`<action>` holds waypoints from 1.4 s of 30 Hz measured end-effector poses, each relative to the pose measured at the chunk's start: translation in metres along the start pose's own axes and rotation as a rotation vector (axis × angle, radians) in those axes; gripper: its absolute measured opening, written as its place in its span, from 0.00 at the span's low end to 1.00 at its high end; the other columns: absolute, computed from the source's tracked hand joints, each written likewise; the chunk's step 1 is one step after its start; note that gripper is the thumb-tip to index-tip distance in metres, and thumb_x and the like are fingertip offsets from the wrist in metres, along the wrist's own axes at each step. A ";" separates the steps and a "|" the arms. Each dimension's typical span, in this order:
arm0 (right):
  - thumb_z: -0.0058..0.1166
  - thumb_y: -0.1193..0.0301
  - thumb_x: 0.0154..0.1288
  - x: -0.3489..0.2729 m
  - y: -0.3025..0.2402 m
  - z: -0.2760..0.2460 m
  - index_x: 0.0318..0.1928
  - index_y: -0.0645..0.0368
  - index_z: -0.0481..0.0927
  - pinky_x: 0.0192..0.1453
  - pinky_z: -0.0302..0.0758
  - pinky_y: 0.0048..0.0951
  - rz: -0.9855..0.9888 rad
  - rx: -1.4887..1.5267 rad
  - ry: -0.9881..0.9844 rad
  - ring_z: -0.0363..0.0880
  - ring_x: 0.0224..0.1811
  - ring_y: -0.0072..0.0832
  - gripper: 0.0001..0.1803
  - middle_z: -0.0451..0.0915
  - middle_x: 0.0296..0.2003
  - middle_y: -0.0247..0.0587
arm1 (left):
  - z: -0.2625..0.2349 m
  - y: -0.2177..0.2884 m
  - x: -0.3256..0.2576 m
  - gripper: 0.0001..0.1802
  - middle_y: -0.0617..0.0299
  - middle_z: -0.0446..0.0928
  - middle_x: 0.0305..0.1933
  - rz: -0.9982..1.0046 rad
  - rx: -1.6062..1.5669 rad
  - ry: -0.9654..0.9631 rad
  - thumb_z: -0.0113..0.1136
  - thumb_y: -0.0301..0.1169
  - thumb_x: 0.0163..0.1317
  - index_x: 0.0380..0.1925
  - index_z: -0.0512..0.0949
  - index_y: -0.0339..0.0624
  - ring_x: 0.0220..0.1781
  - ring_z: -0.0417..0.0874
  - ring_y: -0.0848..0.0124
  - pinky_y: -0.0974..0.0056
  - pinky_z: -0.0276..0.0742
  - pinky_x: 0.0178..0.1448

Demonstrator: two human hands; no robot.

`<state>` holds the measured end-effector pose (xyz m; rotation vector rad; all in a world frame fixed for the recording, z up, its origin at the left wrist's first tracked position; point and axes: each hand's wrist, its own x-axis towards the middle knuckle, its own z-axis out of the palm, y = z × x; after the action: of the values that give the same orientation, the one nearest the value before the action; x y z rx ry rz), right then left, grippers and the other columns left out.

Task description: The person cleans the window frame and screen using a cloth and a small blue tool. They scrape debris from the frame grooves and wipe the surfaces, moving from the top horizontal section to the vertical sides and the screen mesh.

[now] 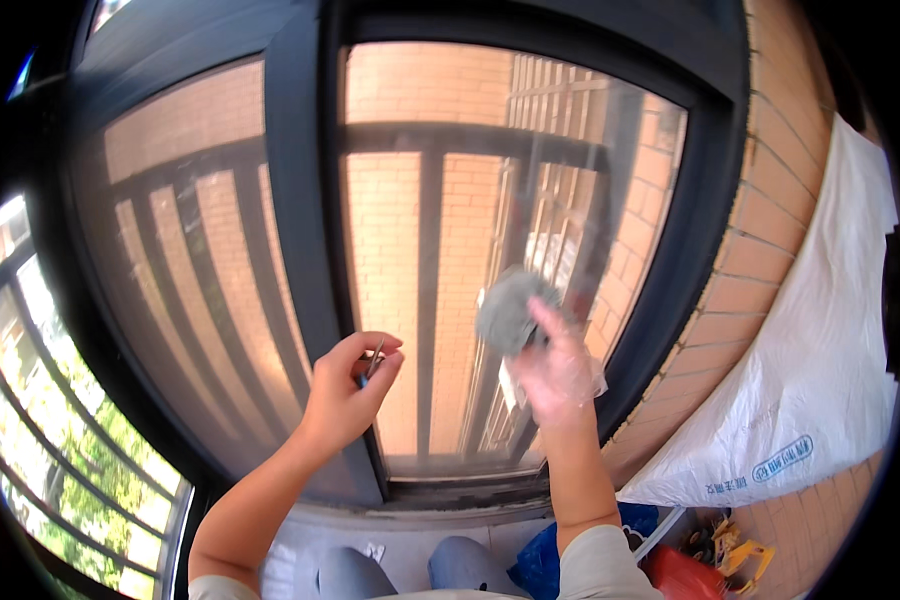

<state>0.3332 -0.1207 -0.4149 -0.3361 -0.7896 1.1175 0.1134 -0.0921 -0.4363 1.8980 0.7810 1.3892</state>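
My right hand [558, 372], in a clear plastic glove, grips a bunched grey cleaning cloth [515, 310] in front of the window pane [390, 230]. The hand and cloth are slightly smeared by motion; the cloth looks to be against the glass. To the left, my left hand [348, 385] is bare and closed, beside the dark window frame [315, 260]. Between its thumb and fingers is a small thin metal tool [374, 358] with a bit of blue; its exact kind is hidden. Railing bars and a brick wall show in the glass.
On the right, a white woven sack [770, 400] leans by the tiled wall [760, 230]. Below it lie a blue plastic bag [538, 558], a red object [682, 574] and a yellow toy-like piece [750, 560]. A railing [70, 490] with greenery behind stands at left.
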 end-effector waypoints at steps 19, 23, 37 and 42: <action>0.56 0.70 0.57 0.181 -0.208 0.023 0.48 0.66 0.73 0.59 0.70 0.40 -1.491 -1.903 0.710 0.69 0.57 0.46 0.19 0.72 0.50 0.50 | -0.008 -0.059 0.057 0.15 0.62 0.73 0.19 0.920 0.462 -0.155 0.57 0.15 0.38 0.30 0.76 0.40 0.17 0.75 0.68 0.67 0.71 0.22; 0.43 0.58 0.66 0.203 -0.216 0.040 0.35 0.69 0.80 0.56 0.70 0.39 -1.349 -1.980 0.945 0.75 0.48 0.45 0.23 0.78 0.42 0.53 | -0.014 -0.056 0.057 0.18 0.63 0.74 0.20 0.952 0.478 -0.170 0.57 0.17 0.32 0.30 0.76 0.40 0.17 0.75 0.68 0.67 0.72 0.22; 0.40 0.59 0.65 0.224 -0.126 0.104 0.25 0.61 0.82 0.54 0.68 0.41 -1.886 -1.984 0.660 0.76 0.41 0.41 0.23 0.80 0.30 0.49 | -0.012 -0.063 0.057 0.16 0.66 0.72 0.23 1.055 0.670 -0.140 0.60 0.21 0.38 0.33 0.76 0.41 0.18 0.71 0.72 0.69 0.70 0.24; 0.42 0.61 0.64 0.216 -0.057 0.156 0.32 0.59 0.81 0.61 0.60 0.44 -1.723 -2.150 0.538 0.69 0.50 0.41 0.18 0.76 0.43 0.50 | -0.013 -0.067 0.057 0.17 0.66 0.70 0.22 1.018 0.675 -0.171 0.60 0.22 0.40 0.34 0.76 0.41 0.18 0.71 0.71 0.68 0.71 0.24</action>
<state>0.3049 0.0269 -0.1877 -1.2165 -1.0113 -1.7264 0.1098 -0.0048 -0.4539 3.1599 0.1405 1.5658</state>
